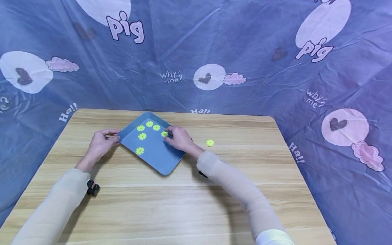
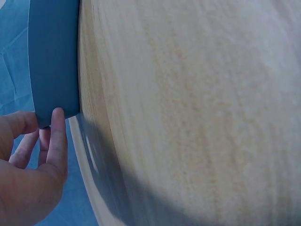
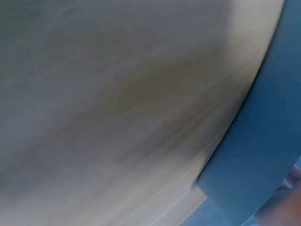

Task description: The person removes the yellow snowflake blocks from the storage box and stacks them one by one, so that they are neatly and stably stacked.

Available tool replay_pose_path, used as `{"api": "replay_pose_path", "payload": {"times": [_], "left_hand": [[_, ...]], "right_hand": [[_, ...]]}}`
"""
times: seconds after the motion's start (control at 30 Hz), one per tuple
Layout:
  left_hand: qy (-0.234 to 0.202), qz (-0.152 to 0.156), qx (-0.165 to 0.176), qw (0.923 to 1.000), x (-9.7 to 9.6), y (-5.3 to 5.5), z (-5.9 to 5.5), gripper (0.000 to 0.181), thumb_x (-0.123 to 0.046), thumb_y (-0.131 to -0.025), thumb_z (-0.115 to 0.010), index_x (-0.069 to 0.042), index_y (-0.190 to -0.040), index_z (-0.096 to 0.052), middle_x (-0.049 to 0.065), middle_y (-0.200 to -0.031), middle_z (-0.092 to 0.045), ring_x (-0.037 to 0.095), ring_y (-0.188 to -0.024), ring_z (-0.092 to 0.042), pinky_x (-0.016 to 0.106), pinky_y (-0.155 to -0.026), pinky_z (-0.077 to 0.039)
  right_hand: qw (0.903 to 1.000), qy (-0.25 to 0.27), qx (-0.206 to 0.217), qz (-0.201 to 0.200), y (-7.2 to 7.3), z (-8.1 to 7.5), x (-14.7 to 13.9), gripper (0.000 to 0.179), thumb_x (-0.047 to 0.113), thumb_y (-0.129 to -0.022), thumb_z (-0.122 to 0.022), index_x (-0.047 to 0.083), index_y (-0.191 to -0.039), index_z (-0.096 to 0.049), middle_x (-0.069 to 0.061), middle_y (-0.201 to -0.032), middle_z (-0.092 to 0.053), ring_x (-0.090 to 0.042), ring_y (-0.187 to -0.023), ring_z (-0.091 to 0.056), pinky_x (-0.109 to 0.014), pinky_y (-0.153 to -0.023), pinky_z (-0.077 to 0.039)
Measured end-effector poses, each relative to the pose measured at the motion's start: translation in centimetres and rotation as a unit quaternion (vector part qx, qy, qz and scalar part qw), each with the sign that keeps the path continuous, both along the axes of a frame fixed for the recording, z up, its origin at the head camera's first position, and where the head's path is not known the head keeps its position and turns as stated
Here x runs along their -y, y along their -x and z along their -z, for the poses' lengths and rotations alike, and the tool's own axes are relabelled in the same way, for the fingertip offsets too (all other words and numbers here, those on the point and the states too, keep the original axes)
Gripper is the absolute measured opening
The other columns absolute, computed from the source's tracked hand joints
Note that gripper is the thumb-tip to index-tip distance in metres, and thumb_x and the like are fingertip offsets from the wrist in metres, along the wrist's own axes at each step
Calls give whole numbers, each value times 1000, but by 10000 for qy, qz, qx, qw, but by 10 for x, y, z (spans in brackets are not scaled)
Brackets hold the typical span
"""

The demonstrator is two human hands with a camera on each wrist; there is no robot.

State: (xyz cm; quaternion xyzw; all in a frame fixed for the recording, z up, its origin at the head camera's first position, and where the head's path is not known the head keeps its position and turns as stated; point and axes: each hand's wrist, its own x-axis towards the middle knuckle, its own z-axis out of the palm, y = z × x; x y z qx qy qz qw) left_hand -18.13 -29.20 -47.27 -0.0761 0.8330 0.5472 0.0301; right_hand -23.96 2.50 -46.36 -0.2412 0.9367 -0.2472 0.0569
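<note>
A shallow blue tray (image 1: 159, 158) lies turned cornerwise on the table in the head view. My left hand (image 1: 102, 144) grips its left corner; in the left wrist view, the thumb and fingertips (image 2: 58, 117) pinch the tray wall (image 2: 54, 61). Reaching in over the right side, my right hand (image 1: 180, 139) has thumb and forefinger at a yellow-green flower-shaped piece (image 1: 164, 134), pinching it close over the tray floor. Several similar pieces (image 1: 142, 136) lie inside the tray. The right wrist view shows mostly the tray's outer wall (image 3: 263, 141), with the hand largely hidden behind it.
One more flower-shaped piece (image 1: 209, 143) lies on the wooden table (image 1: 171, 211), right of the tray. A blue printed cloth (image 1: 183, 41) hangs behind and beside the table. The tray sits near the table's far edge.
</note>
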Motion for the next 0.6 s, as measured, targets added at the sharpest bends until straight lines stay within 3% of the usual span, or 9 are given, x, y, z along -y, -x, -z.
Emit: {"api": "replay_pose_path", "payload": {"times": [0.27,0.43,0.6], "left_hand": [[-226,37,-97,9997,1,1,3,44,1,-101,-62,17,-141,-55,8,-111,-65,-10,-83,-66,11,-78,-65],[-237,69,-86,9997,2,2,5,44,1,-102,-61,17,-142,-54,18,-118,-65,-10,-83,-65,11,-79,-66],[-193,48,-35,9998,3,3,5,44,2,-103,-59,18,-143,-53,21,-121,-65,-10,-82,-65,12,-80,-66]], "right_hand": [[9995,-308,55,-10,-1,3,9,45,29,-101,-71,9,-141,-66,-13,-136,-70,-24,-109,-68,-40,-102,-62],[9992,-407,52,2,0,4,13,45,30,-102,-71,11,-142,-66,-10,-135,-72,-22,-104,-66,-38,-98,-63],[9994,-325,33,-152,0,5,15,41,26,-101,-71,12,-140,-68,-8,-133,-73,-25,-113,-68,-40,-105,-61]]}}
